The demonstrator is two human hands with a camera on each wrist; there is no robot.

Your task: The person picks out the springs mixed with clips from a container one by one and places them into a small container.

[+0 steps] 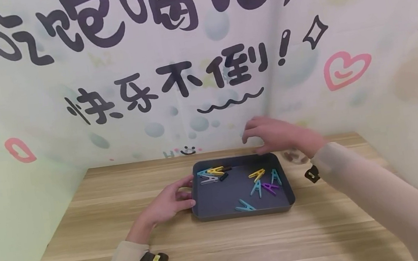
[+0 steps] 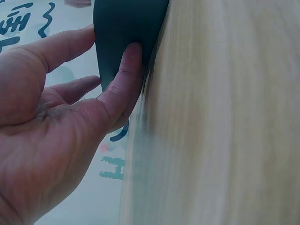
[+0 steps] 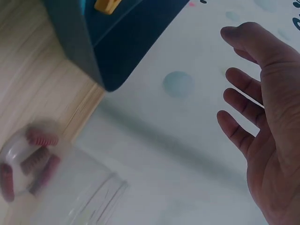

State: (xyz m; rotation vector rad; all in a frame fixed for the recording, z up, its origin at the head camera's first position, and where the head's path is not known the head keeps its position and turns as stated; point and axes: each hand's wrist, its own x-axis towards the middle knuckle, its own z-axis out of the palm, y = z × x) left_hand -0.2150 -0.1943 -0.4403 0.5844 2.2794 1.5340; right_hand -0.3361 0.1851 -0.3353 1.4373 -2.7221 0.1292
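A dark grey tray (image 1: 227,205) lies on the wooden table with several plastic clothespins in it. Its left wall meets the fingertips of my left hand (image 1: 168,203); in the left wrist view that hand (image 2: 51,112) has fairly straight fingers against the tray's outer side (image 2: 124,28). Over the far right corner of the tray is my right hand (image 1: 270,133), raised, fingers loosely bent, nothing in them. At the tray's right are a yellow clothespin (image 1: 257,174), a purple clothespin (image 1: 270,188) and several blue ones. Yellow, blue and grey clothespins (image 1: 209,179) cluster at the back left.
Behind my right wrist, a clear jar (image 1: 295,157) stands on the table (image 1: 98,224) just right of the tray. Dark reddish ridged pieces (image 3: 36,160) show inside the jar. A printed white cloth (image 1: 176,126) hangs at the table's far edge.
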